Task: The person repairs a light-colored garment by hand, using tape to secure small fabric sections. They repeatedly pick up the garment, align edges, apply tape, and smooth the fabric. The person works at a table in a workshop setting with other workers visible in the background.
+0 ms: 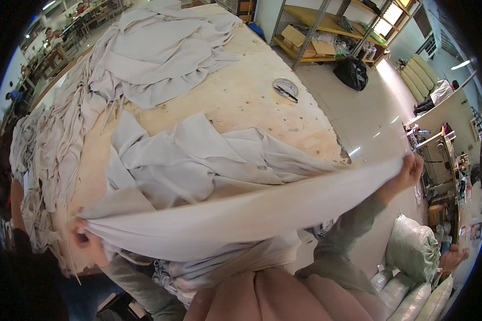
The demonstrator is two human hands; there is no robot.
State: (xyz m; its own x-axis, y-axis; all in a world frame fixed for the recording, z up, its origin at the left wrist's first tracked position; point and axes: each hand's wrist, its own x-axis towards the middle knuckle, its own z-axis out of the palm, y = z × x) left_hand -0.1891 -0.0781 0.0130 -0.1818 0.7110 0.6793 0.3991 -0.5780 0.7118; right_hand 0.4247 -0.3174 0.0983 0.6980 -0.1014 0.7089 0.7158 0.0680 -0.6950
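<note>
A long pale-grey fabric piece (241, 214) is stretched taut across my front, its upper edge blurred by motion. My left hand (85, 241) is closed on its left end beside the table's near edge. Farther out and higher, my right hand (408, 174) grips the other end past the table's right side. Just beyond the stretched piece, a loose heap of the same grey cloth (193, 155) lies on the wooden table (251, 91). More cloth bunches up close to my body, below the held piece.
A large layered cloth pile (155, 59) covers the table's far left, with crumpled strips (59, 144) along the left side. A tape roll (285, 88) with a dark tool sits at right. Shelving (318, 24), a black bag (351, 74) and stuffed sacks (412, 243) stand nearby. Another person's arm (17, 206) shows at left.
</note>
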